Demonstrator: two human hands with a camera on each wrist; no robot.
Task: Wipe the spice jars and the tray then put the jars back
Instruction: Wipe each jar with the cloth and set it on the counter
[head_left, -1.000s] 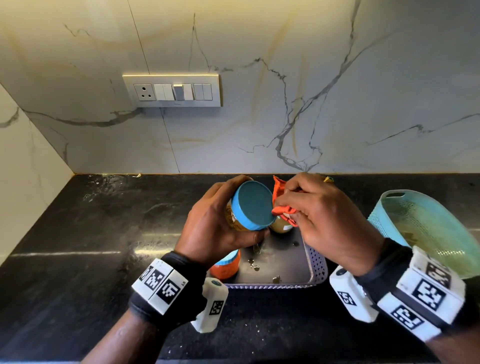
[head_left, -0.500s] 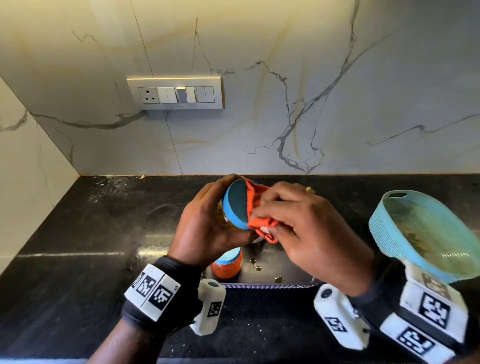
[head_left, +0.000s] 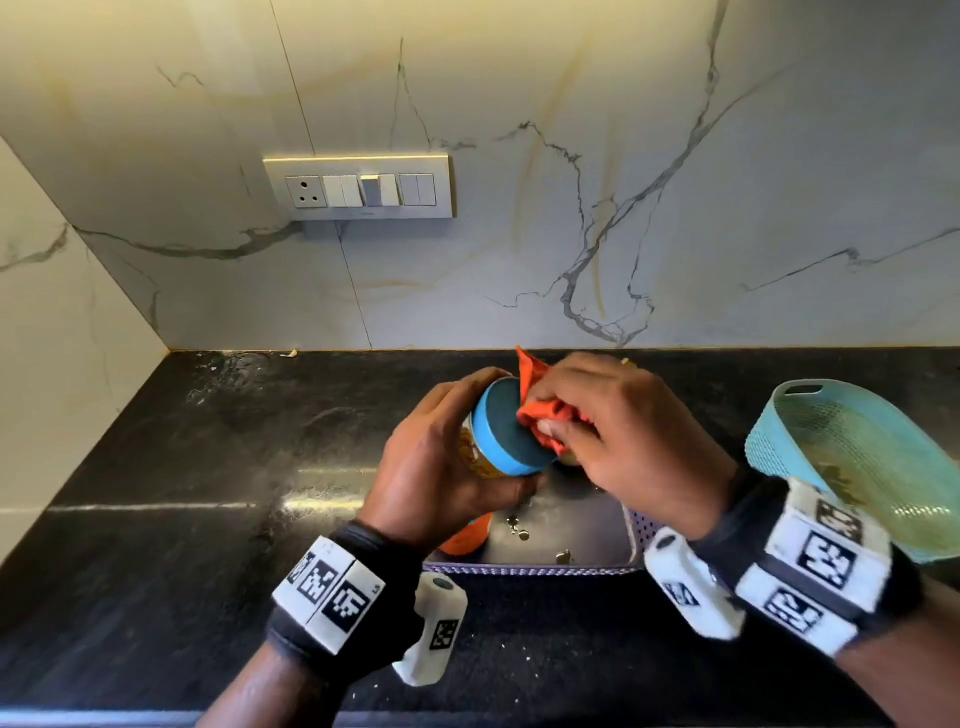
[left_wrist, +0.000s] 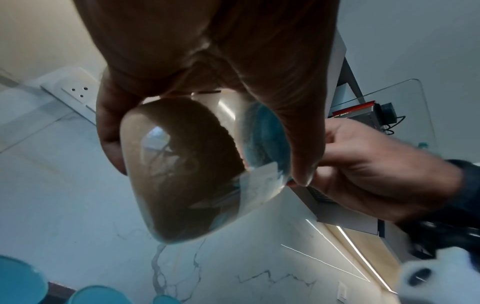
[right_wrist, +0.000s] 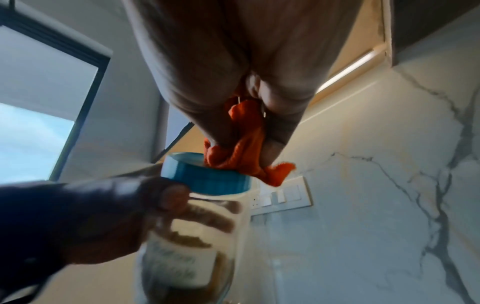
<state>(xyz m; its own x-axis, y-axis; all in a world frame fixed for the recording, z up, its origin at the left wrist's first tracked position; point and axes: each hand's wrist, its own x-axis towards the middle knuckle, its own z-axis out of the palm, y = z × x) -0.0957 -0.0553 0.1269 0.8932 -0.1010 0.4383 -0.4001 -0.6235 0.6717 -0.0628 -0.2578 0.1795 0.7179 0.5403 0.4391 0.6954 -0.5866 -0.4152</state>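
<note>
My left hand (head_left: 441, 467) grips a clear spice jar (head_left: 480, 457) with a blue lid (head_left: 511, 431), tilted so the lid faces me. The jar (right_wrist: 187, 242) holds brown spice and carries a white label. My right hand (head_left: 623, 441) pinches a bunched orange cloth (head_left: 545, 410) against the top of the lid (right_wrist: 207, 174). Both hands hover above a lilac perforated tray (head_left: 641, 530) on the black counter. An orange-filled jar (head_left: 467, 535) stands in the tray's left end, mostly hidden by my left hand. In the left wrist view the jar's base (left_wrist: 182, 174) fills the middle.
A teal perforated basket (head_left: 852, 457) leans at the right, just behind my right wrist. Small crumbs lie on the tray's dark floor (head_left: 561, 519). A switch panel (head_left: 358, 187) is on the marble wall. Blue lids (left_wrist: 98, 294) show at the bottom of the left wrist view.
The right hand brought the orange cloth from beside the jar onto the blue lid and rubs across it. The left hand tilted the jar slightly and kept its grip.
</note>
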